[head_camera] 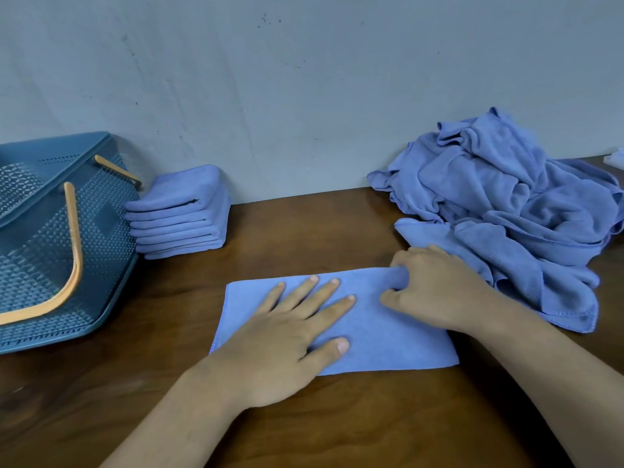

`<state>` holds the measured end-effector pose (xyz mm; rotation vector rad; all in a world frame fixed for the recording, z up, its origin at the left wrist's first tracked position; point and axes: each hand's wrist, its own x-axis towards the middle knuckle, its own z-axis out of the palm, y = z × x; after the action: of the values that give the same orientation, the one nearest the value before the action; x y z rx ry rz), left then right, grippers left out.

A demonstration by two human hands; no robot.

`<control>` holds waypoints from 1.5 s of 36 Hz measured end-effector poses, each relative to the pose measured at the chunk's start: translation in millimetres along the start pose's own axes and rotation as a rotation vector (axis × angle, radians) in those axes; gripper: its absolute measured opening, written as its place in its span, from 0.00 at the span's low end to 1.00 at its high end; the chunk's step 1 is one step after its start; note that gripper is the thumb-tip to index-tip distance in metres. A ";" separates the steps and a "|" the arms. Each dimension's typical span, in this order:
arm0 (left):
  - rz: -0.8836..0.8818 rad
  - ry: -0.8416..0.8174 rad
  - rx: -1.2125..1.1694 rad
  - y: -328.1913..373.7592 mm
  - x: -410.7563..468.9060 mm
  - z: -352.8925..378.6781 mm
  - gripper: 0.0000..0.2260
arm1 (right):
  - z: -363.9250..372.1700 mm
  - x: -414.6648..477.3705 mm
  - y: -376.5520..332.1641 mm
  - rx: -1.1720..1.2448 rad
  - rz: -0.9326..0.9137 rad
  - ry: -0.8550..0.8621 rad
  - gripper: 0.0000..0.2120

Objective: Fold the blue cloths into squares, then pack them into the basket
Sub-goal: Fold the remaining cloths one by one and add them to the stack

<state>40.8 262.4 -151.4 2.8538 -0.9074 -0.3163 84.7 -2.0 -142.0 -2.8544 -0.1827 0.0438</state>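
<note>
A blue cloth (381, 342) lies flat on the wooden table as a wide rectangle. My left hand (290, 336) presses on its left half with straight, spread fingers. My right hand (435, 288) pinches the cloth's far right edge with curled fingers. A stack of several folded blue cloths (182, 214) stands against the wall at the left. Beside it sits the blue plastic basket (101, 238) with orange handles. A loose heap of unfolded blue cloths (499, 211) lies at the right.
A grey wall runs along the back edge of the brown table (304, 231). Something small and white (614, 158) shows at the far right edge behind the heap.
</note>
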 end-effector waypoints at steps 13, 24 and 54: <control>-0.029 0.058 -0.031 1.7 0.1 3.1 0.26 | -15.0 -5.0 7.1 0.390 0.065 -0.032 0.06; -0.108 0.106 -0.096 1.1 0.6 6.5 0.28 | -10.8 0.1 22.0 0.809 0.020 -0.111 0.06; -0.170 0.135 -0.110 -36.7 -16.0 -2.3 0.35 | -17.2 5.9 51.4 0.591 0.065 -0.247 0.35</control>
<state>49.0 301.7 -153.5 2.8150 -0.6052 -0.1818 97.5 -54.9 -139.8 -2.2562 -0.1033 0.3951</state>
